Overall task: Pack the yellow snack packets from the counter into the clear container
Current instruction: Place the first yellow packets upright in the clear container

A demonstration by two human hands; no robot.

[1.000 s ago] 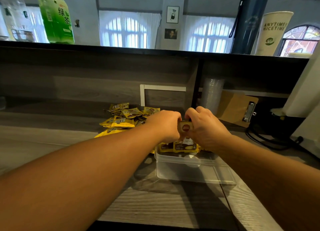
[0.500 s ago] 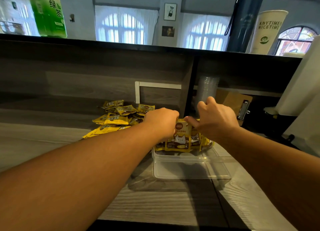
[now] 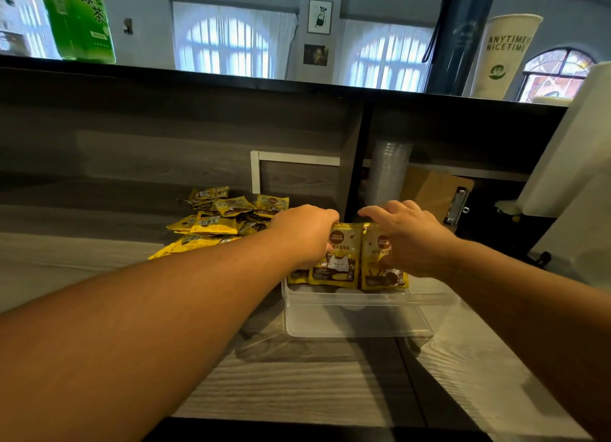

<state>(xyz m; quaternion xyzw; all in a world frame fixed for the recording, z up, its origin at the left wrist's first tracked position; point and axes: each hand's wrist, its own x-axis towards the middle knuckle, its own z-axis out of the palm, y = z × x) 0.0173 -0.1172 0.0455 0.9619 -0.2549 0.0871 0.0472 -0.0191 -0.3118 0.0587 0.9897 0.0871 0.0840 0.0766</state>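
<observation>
A clear plastic container (image 3: 357, 322) sits on the wooden counter in front of me. Several yellow snack packets (image 3: 340, 266) stand upright along its far wall. My left hand (image 3: 307, 233) is closed over the top of the left packets. My right hand (image 3: 410, 236) rests on the right packets (image 3: 380, 276) with its fingers spread over their tops. A loose pile of yellow packets (image 3: 218, 223) lies on the counter to the left, behind my left forearm.
A stack of clear cups (image 3: 390, 173) and a brown clipboard (image 3: 436, 193) stand in the cubby behind the container. A green tea bottle (image 3: 79, 18), a dark flask (image 3: 459, 34) and a paper cup (image 3: 502, 54) are on the upper ledge. White equipment (image 3: 575, 163) rises at right.
Both hands have moved apart along the packets' tops, and more upright packets show between them. My right hand's fingers have spread. The camera has tilted slightly.
</observation>
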